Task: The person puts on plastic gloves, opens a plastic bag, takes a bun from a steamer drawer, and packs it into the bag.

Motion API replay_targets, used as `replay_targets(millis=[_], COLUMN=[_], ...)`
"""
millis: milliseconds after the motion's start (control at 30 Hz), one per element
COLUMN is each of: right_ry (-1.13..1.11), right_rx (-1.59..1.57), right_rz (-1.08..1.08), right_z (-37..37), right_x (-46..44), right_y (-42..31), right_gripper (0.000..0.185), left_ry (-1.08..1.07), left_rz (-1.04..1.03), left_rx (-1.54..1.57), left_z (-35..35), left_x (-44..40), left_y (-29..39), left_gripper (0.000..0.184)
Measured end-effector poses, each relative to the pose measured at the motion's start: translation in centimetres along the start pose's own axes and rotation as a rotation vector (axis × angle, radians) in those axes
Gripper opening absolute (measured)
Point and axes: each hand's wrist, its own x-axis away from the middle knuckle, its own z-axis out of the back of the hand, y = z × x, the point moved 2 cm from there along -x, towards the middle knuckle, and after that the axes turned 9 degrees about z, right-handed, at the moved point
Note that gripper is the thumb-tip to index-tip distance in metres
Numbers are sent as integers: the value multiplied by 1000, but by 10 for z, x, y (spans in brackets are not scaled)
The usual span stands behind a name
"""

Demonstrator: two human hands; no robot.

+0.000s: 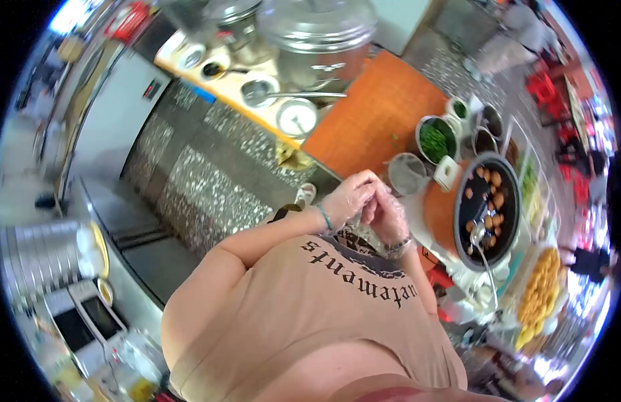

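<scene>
My left hand (349,199) and my right hand (389,216) meet in front of my chest, both in thin clear plastic gloves. Their fingers are curled and pressed against each other. Whatever lies between them, if anything, is hidden. Just beyond and to the right stands a clear round container (407,173). Close by on the right is a large pot (444,208) of dark liquid with brown eggs (496,199) in it. A metal ladle (480,236) rests in this pot, its handle over the rim.
An orange board (374,117) lies ahead, beside a big lidded steel pot (317,40). Chopped greens fill a metal container (436,139). A strainer (257,92) and a white-topped tub (297,117) sit on the counter. Yellow food pieces (541,288) are piled at right. A person (518,43) stands far off.
</scene>
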Motion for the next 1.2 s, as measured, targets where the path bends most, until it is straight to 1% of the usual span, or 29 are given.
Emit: replay_targets(millis=[33,100,133,167,233,267,300,333,367,400,433,467,500,533,567,600,633,700,800,833,867,900,967,1000,1033,1100,1133,1167,1200], right_ry=[-58,-102,-196,-285,-300,-400,-474,-512,-537,-546,-558,-516,-475,-467,-469,-392,-358,-277,-177,-147,-72,-70,15,-2,16,-90,-51,-5,28], right_rx=[128,198,279,358,414,538,666,648,621,589,558,415,258,211,168,236,222,316,382,399,382,378,440,532,502,748,711,669,631], right_rz=[-44,-86,-78,-68,-93,-33,45,-42,-124,-116,-119,-218,-309,-282,-256,-272,-259,-302,-231,-208,-259,-261,-288,-238,-236,-74,-131,-132,-112], right_z=[-10,-37,-52,-68,-114,-141,-165,-190,-215,-237,-260,-289,-314,-327,-335,-343,-344,-328,-302,-296,-288,-284,-272,-266,-261,-254,-255,-254,-253], right_x=[-13,-41,-57,-73,-103,-118,-135,-152,-169,-188,-205,-214,-220,-233,-247,-255,-265,-289,-309,-314,-319,-323,-339,-347,-353,-372,-377,-381,-384], right_y=[5,15,22,31,49,60,70,87,106,128,146,151,156,172,184,180,183,181,168,162,157,153,144,146,150,149,146,148,153], right_gripper=[39,42,43,45,45,44,43,42,41,40,39,36,34,32,30,33,33,36,37,37,38,38,39,44,44,49,54,54,48], left_ry=[39,52,243,257,300,333,384,399,444,508,577,635,666,675,714,696,684,656,644,645,625,625,549,530,522,453,420,397,363], left_rz=[-12,-68,-120,-130,-166,-203,-233,-298,-307,-246,-207,-281,-285,-318,-299,-279,-256,-248,-268,-281,-288,-283,-236,-208,-184,-160,-117,-70,-29], left_rx=[22,156,188,199,227,283,275,212,181,262,181,248,236,263,257,247,235,241,273,278,279,277,236,246,222,186,171,138,133], left_z=[17,54,71,91,138,165,195,237,266,290,323,344,363,391,412,433,451,478,495,496,493,491,484,479,475,469,470,471,473], left_x=[9,26,30,38,56,65,75,81,98,115,128,141,154,160,166,166,166,157,137,130,122,117,96,87,81,59,49,42,35], left_y=[6,22,25,30,43,45,49,43,55,72,82,95,110,115,124,132,139,154,170,176,180,181,188,192,193,197,198,200,203], left_gripper=[21,20,18,18,18,18,18,18,17,15,13,12,13,13,13,13,13,13,13,13,12,12,12,12,12,17,17,17,17])
